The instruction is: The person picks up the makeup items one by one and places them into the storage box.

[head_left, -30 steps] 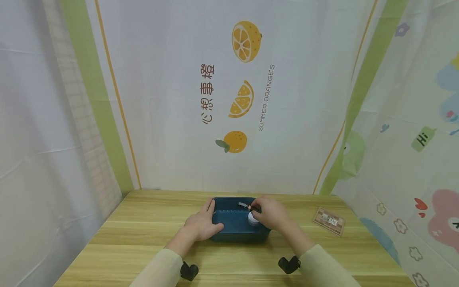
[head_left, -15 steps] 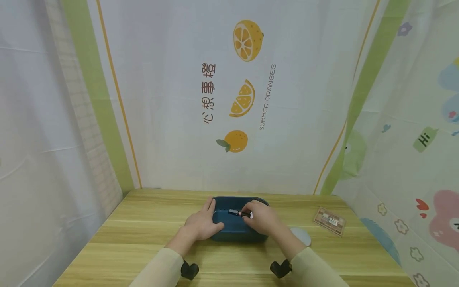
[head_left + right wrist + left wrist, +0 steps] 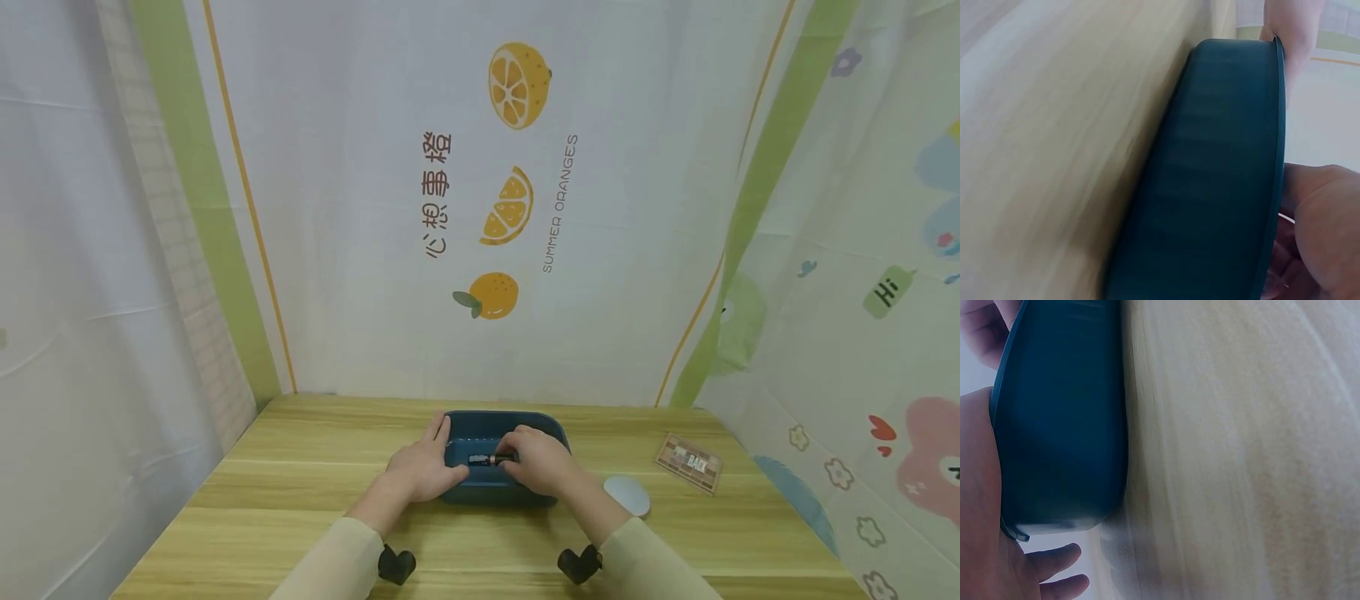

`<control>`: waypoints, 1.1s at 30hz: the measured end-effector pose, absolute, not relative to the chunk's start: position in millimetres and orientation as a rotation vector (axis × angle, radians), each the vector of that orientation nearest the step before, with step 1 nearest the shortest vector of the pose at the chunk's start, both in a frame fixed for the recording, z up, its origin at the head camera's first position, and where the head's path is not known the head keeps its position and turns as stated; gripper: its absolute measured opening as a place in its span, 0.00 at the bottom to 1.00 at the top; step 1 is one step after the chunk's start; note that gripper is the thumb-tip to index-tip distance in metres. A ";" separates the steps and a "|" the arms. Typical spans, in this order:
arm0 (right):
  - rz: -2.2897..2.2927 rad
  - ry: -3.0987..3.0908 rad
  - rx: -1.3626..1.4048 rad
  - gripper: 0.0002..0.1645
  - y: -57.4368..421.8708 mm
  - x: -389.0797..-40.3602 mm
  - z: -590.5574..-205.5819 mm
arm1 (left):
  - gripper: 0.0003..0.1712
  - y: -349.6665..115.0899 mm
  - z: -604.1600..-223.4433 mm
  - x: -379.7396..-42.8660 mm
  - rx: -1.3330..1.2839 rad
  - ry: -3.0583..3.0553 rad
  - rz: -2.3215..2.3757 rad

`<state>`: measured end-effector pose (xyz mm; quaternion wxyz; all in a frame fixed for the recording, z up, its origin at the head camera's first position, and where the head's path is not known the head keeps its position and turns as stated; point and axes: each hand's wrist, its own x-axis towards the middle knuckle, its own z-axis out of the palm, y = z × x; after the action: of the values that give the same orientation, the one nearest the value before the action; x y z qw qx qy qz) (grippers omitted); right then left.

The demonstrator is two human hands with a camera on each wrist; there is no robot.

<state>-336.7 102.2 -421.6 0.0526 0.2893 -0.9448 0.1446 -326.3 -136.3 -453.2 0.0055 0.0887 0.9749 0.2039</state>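
Observation:
In the head view a dark blue rectangular basin (image 3: 495, 495) stands on the table. My left hand (image 3: 422, 468) rests across its left end, thumb by the near rim and straight fingers at the far left corner. My right hand (image 3: 538, 460) reaches over the right side and holds a slim black stick (image 3: 487, 460) with a coppery band and a shiny, clear-looking end, low inside the basin. Its exact kind cannot be told. In the right wrist view the curled fingers (image 3: 1282, 265) are partly hidden behind the basin wall (image 3: 1204, 181), with a thin white rim (image 3: 1286, 218) beside them.
A pale round disc (image 3: 627, 496) lies on the wooden table (image 3: 322, 492) beside the right forearm. Farther right is a brown card (image 3: 688, 463) with lettering. A printed white curtain (image 3: 360, 250) rises behind the table's far edge.
The right hand has moved left and lower into the basin with the black stick. A white round thing under that hand has gone out of sight. The pale disc now shows beside the forearm.

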 end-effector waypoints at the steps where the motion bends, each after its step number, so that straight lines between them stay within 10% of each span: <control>1: 0.442 -2.867 0.894 0.07 101.8 -336.7 -421.5 | 0.59 -136.5 -453.4 -326.4 0.278 3.052 0.644; 33: 0.624 -2.828 0.924 0.10 124.0 -349.6 -424.4 | 0.58 -136.2 -451.1 -321.4 0.306 3.058 0.682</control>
<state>-349.6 124.0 -424.4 0.0507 0.3035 -0.9292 0.2049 -321.4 -136.2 -451.1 -0.0035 0.0972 0.9714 0.2167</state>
